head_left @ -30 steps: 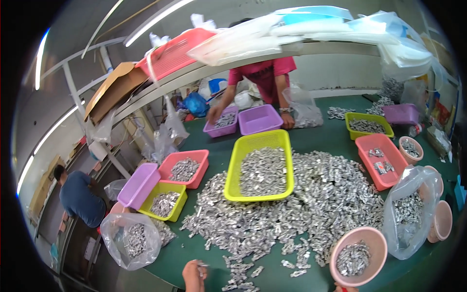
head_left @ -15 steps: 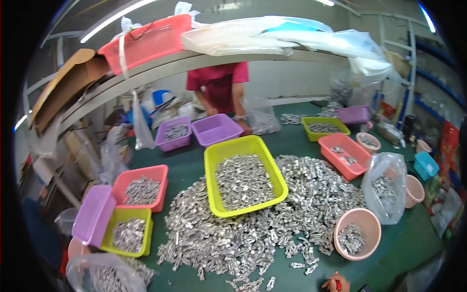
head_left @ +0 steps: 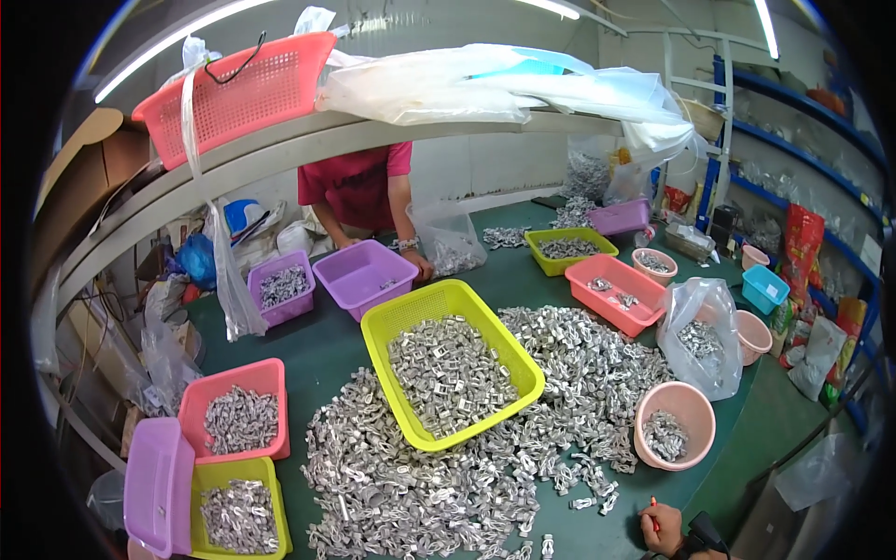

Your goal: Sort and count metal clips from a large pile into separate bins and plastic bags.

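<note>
At the lower right, my right hand [head_left: 663,528] is closed around a slim red pen-like tool [head_left: 654,505], of which only the tip shows. A black band circles that wrist. My left hand is out of view. Left of my right hand spreads a large heap of small silver metal clips [head_left: 411,499], with a few loose ones at its near edge. A lime-green basket [head_left: 509,411] filled with metal pieces rests on the heap. The pink tub [head_left: 702,431] closest to my right hand holds more pieces.
Coral, purple and lime-green baskets line the green table's left side, one a coral basket [head_left: 191,420]. A clear bag [head_left: 719,373] of pieces stands at the right. Across the table a co-worker [head_left: 359,191] leans beside a purple basket [head_left: 369,303]. An overhead beam [head_left: 411,138] carries bags.
The view has shifted to the right, so the heap and baskets appear farther left. More of my right hand and wrist shows, and the hand stays closed on the red tool.
</note>
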Tool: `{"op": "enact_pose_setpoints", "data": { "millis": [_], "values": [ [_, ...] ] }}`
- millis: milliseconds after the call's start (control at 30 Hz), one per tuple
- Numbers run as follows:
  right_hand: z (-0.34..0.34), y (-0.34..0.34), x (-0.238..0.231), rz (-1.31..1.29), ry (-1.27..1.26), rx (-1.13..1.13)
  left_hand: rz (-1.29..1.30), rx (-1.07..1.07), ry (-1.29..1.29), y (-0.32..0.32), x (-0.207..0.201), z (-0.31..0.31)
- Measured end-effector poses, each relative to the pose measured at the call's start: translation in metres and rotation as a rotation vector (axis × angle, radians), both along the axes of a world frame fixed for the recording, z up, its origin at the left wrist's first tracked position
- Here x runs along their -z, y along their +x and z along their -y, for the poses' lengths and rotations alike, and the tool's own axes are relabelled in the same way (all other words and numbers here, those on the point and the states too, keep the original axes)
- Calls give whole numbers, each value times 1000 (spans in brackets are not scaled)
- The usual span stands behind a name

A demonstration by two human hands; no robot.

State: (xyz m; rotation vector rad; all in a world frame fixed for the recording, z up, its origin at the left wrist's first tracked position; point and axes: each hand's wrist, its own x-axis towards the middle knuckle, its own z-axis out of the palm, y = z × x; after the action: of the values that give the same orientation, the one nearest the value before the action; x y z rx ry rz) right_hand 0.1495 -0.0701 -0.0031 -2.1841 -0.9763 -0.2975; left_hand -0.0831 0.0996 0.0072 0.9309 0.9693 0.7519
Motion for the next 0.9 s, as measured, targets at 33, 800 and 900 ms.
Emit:
{"op": "enact_pose_setpoints", "data": {
  "millis": [33,800,900],
  "values": [
    [0,0,-2,13,4,-11,1,6,7,0,-1,-1],
    [-24,5,-68,-889,372,-925,-37,287,823,109,-84,63],
    [-14,13,-57,-921,401,-914,-159,327,943,118,-92,80]
  ]
}}
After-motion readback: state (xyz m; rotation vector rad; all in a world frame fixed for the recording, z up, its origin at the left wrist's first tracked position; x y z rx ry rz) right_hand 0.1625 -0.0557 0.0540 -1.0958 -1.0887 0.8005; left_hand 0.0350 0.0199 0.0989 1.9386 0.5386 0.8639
